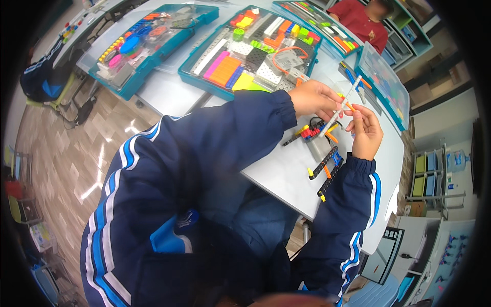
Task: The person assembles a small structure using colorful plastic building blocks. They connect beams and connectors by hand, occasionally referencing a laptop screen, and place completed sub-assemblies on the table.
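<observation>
A long white building beam (pixel 354 88) slants over the table. My left hand (pixel 313 98) grips it near its middle, with the fingers curled. From the other side my right hand (pixel 366 131) pinches a small orange piece (pixel 350 106) against the beam; its exact shape is partly hidden by the fingers. Just below my hands lies a partly built model with a grey block (pixel 319 147) and red, yellow and blue parts. Nearer me, two black toothed strips (pixel 323 162) with yellow ends are joined by orange and blue pieces.
An open teal-edged box (pixel 225 87) of sorted building parts stands beyond my left arm. Another parts box (pixel 123 84) is farther left, and a third (pixel 327 30) lies at the back. A clear-lidded box (pixel 383 84) sits at the right edge. A person in red (pixel 360 20) is across the table.
</observation>
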Demonstrator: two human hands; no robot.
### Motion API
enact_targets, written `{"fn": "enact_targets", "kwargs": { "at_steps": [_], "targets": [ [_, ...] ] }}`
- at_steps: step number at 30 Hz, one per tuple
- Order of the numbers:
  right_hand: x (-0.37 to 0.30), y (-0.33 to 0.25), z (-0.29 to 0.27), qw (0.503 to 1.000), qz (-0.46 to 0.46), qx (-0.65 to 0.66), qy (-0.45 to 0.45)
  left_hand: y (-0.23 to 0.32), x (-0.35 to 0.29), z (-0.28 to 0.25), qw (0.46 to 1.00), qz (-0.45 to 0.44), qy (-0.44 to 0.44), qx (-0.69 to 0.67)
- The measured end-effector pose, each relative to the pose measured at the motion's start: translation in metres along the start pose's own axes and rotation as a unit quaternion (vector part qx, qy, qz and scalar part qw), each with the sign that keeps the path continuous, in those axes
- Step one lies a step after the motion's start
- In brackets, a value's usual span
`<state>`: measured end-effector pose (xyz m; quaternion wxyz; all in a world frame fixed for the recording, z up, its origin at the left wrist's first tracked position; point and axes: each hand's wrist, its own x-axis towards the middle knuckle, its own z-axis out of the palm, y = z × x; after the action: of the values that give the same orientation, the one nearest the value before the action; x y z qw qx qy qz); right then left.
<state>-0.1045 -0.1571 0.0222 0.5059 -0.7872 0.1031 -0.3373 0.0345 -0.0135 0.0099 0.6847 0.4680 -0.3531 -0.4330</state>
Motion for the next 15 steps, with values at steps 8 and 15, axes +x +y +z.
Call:
{"fn": "enact_targets", "kwargs": {
  "at_steps": [8,15],
  "targets": [
    [-0.0018,-0.0017,0.0038,1.0,-0.006,-0.01,0.024,0.0047,-0.0043,-0.0001,0.999,-0.002,-0.034,0.008],
    [-0.0026,-0.0038,0.0058,0.999,-0.02,-0.021,0.034,0.004,-0.0018,0.0017,1.0,-0.002,-0.022,0.009]
  ]
}}
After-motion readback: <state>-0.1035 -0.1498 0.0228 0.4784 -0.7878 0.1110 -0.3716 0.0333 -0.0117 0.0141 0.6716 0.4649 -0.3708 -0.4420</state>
